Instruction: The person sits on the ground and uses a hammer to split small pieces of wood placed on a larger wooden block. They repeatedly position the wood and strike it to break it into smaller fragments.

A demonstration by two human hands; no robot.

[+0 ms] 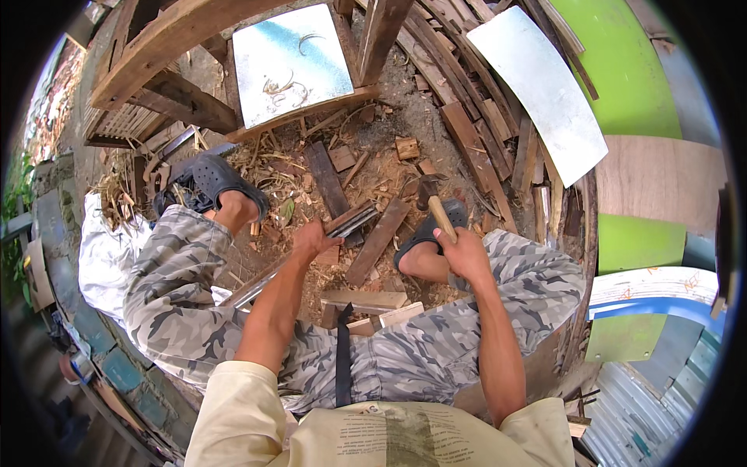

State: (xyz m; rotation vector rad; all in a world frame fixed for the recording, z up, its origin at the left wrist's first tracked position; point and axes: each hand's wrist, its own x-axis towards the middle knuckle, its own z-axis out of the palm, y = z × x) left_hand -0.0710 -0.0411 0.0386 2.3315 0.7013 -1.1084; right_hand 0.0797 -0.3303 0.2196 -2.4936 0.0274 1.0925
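My left hand (313,240) is closed around a long, narrow wooden strip (268,270) with silvery metal along its side. The strip slants from beside my left knee up to the middle of the ground between my legs. In my right hand (465,254) is a short tool with a pale wooden handle (442,218) and a dark head (427,189); whether it is a hammer or a hatchet I cannot tell. Its head is above my right clog (430,228). A loose brown board (377,243) lies between the strip and the tool.
Wood scraps and shavings cover the ground. Ahead stands a wooden frame (187,33) around a pale blue-white panel (292,66). Stacked planks (475,148) and a curved white sheet (537,89) lie to the right. Small blocks (363,299) sit nearer me; a white sack (107,261) is at left.
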